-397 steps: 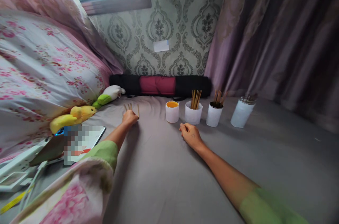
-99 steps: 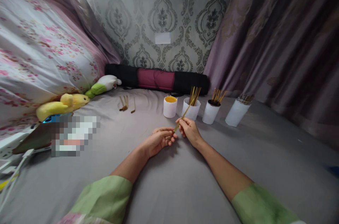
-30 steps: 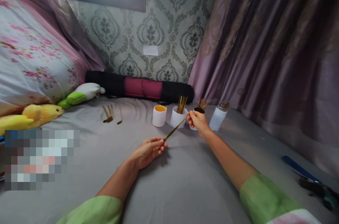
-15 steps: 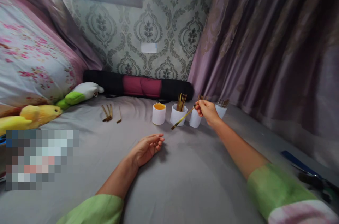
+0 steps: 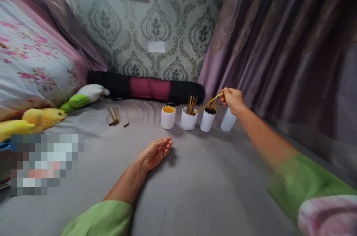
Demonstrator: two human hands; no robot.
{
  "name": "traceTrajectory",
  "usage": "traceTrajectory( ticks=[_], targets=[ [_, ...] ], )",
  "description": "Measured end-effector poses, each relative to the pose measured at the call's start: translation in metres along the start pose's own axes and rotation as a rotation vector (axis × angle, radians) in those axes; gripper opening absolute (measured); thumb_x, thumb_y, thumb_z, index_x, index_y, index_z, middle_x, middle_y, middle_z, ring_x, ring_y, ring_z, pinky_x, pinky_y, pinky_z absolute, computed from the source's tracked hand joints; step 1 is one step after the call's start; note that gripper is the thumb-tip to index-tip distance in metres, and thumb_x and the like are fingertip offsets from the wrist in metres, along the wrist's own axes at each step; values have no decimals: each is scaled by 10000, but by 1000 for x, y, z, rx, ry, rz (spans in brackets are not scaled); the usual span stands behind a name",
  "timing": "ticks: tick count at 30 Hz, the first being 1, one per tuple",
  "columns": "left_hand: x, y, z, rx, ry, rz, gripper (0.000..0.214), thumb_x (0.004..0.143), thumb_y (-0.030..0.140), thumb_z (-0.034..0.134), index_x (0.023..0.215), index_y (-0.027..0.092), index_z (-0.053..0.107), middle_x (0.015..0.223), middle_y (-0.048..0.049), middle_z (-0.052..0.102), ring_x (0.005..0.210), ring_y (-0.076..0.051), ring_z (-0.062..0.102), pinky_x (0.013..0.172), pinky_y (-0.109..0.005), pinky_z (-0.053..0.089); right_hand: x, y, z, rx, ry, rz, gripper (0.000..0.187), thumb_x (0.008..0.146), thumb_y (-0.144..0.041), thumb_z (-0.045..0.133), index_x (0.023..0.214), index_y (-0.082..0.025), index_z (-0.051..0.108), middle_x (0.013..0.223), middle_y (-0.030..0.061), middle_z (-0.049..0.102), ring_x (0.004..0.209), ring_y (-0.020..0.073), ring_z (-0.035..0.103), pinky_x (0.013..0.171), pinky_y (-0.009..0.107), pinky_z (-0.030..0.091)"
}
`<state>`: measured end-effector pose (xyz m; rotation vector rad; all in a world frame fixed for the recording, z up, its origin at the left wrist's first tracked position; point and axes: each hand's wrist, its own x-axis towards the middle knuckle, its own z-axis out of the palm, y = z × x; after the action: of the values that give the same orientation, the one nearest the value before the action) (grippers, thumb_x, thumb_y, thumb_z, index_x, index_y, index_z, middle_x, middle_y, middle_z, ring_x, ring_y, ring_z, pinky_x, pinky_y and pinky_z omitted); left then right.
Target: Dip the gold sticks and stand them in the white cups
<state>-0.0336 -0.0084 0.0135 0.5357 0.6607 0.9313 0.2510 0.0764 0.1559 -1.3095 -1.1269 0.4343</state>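
Observation:
My right hand (image 5: 232,99) is closed on the thin end of a golden stick (image 5: 209,103) with a wider, flat end. That wider end points down to the left, by the rim of a white cup (image 5: 187,122) holding several upright golden sticks (image 5: 192,105). Below the hand, another white cup (image 5: 207,121) has thin sticks in it. A further white cup (image 5: 227,121) is partly covered by my hand. The leftmost white cup (image 5: 167,119) is yellow-orange inside. My left hand (image 5: 156,153) rests on the grey sheet, fingers loosely bent, holding nothing.
Several loose sticks (image 5: 113,117) lie on the grey sheet (image 5: 212,184) at the left, with a single stick (image 5: 126,118) beside them. Behind the cups lies a black and maroon roll (image 5: 149,89). Plush toys (image 5: 46,117) and a blurred patch are at the left; curtains (image 5: 267,61) hang right.
My right hand has moved up and to the right with the stick, uncovering the cup it was in front of. The left hand stays nearly where it was.

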Motion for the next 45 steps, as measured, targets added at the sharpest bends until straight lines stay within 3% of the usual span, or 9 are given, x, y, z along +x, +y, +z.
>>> traceTrajectory(
  ticks=[12,20,34,45],
  targets=[
    [3,-1,-4,-19,-26,2,154,738,95,553,891,76,557,747,-53,586,580,-55,538,499,-147,457,28,-4,13,-234,71,-180,277,816,-342,417,736,-123,567,599,29,575,372,42,437,333,142,320],
    [1,1,-1,-22,-10,-4,140,742,84,542,882,77,554,738,-51,584,568,-54,536,489,-150,451,24,-4,33,-403,-16,-292,305,820,-333,383,752,-124,593,616,36,610,402,63,478,418,174,380],
    [1,1,0,-25,5,-3,143,741,84,544,883,76,558,728,-50,587,566,-56,541,487,-153,448,20,-1,62,-496,-178,-329,262,818,-261,371,766,-132,593,604,15,615,406,61,487,447,171,368],
    [2,1,-1,-26,3,1,132,751,89,535,879,80,561,731,-56,595,560,-53,540,498,-153,454,23,17,79,-529,-269,-354,241,812,-249,387,733,-149,591,592,3,615,461,73,517,528,184,394]
  ],
)
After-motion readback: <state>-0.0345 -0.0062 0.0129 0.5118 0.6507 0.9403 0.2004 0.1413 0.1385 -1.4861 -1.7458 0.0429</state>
